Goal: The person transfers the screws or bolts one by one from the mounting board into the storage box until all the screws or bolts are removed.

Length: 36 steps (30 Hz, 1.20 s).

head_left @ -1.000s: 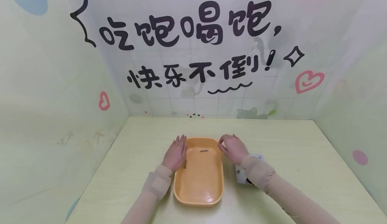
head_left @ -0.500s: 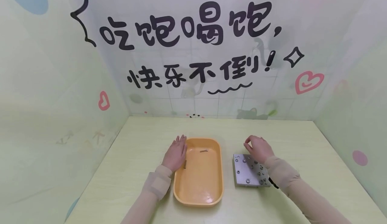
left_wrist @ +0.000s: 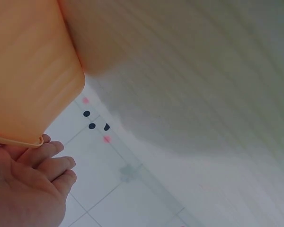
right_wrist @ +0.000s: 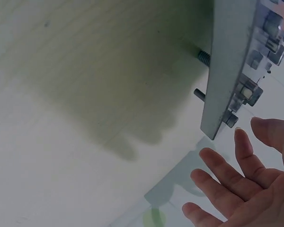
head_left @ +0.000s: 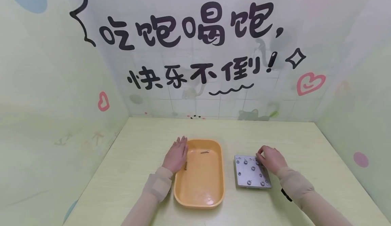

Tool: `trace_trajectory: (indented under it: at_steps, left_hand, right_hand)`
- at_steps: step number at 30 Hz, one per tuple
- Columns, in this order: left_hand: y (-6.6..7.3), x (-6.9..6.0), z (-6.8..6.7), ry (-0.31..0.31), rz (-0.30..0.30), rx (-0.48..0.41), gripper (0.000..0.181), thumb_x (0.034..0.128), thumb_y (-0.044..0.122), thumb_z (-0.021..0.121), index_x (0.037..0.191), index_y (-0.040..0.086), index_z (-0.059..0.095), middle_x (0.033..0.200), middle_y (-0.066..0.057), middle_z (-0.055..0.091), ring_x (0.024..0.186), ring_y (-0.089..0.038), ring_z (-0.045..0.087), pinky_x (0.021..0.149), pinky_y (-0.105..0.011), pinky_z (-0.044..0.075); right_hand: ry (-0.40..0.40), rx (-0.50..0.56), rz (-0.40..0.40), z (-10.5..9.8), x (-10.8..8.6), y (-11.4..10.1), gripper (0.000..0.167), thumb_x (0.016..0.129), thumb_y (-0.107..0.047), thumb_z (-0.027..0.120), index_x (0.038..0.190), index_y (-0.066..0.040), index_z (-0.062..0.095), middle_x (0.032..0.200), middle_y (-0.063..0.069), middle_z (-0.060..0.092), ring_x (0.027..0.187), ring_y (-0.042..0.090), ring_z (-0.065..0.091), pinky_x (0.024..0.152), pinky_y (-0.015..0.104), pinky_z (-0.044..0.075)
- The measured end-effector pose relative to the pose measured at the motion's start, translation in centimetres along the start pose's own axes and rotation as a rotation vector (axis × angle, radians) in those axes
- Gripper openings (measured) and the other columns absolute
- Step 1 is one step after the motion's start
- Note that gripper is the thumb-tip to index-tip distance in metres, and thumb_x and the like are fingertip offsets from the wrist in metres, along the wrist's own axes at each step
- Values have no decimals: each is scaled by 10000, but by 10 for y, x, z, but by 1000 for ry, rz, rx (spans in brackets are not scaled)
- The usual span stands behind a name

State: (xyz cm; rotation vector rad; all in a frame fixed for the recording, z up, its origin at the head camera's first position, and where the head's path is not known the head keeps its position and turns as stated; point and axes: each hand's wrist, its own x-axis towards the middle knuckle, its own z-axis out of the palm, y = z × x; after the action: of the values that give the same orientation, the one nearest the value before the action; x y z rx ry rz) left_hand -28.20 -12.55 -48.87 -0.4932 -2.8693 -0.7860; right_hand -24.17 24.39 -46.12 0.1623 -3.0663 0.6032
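An orange tray [head_left: 198, 188] holds two small bolts, one bolt [head_left: 205, 152] near its far end and another bolt [head_left: 185, 166] along its left wall. My left hand [head_left: 175, 156] rests against the tray's left rim with fingers extended; in the left wrist view the rim lies over the fingers. To the right is a silver metal plate [head_left: 244, 175] with several bolts standing in its top. Over its far right corner is my right hand [head_left: 272, 158]. The right wrist view has the thumb and index fingertips apart, close to a bolt head [right_wrist: 231, 119], nothing visible between them.
Threaded bolt ends [right_wrist: 204, 58] stick out below the plate, which sits raised off the pale wooden table [head_left: 146, 144]. Printed wall panels [head_left: 195, 107] enclose the table at the back and both sides.
My right hand has moved from the tray's far right rim to the right, then down to the plate's far right corner, uncovering the plate. The left hand stays at the tray.
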Motion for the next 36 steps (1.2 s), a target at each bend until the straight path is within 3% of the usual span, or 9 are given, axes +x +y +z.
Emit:
trace_trajectory:
  at_steps: [7,16,22,26,29,36]
  left_hand:
    - [0,0,0,-1,-2,-2,480,1082,219,343,1448,-85,408,1531,-231,389,1450,-407,315,1226,-507,246]
    - [-1,0,0,-7,-6,-7,485,1085,227,338,1454,-82,400,1537,-227,381,1457,-401,302,1230,-505,236]
    - [-2,0,2,-4,-6,-5,481,1084,222,339,1452,-81,404,1535,-228,385,1457,-402,304,1229,-505,239]
    - [-2,0,2,-7,-8,-5,479,1082,219,343,1449,-82,408,1533,-229,388,1453,-407,310,1227,-507,243]
    - [-2,0,1,-7,-6,-4,477,1083,216,344,1447,-84,409,1532,-231,390,1451,-409,312,1226,-510,245]
    - [-1,0,0,-10,-4,-6,481,1085,223,337,1449,-85,406,1533,-230,389,1453,-408,309,1227,-511,242]
  right_hand:
    - [-20,24,18,4,-5,4,130,949,-120,617,956,10,625,828,70,659,707,192,595,1128,661,305]
    - [3,7,14,8,-11,4,119,944,-114,623,940,5,626,816,65,641,694,174,575,1093,642,371]
    - [5,9,31,7,-13,5,117,939,-106,632,946,10,624,830,82,659,675,169,562,1010,611,457]
    - [-8,12,50,7,-15,7,129,942,-118,632,950,10,620,798,59,640,648,156,529,781,452,551]
    - [-13,14,52,6,-15,7,133,949,-125,625,952,8,619,789,46,625,644,150,515,611,340,483]
    - [-16,5,45,7,-16,6,121,949,-115,620,953,6,624,825,58,638,669,150,530,624,337,502]
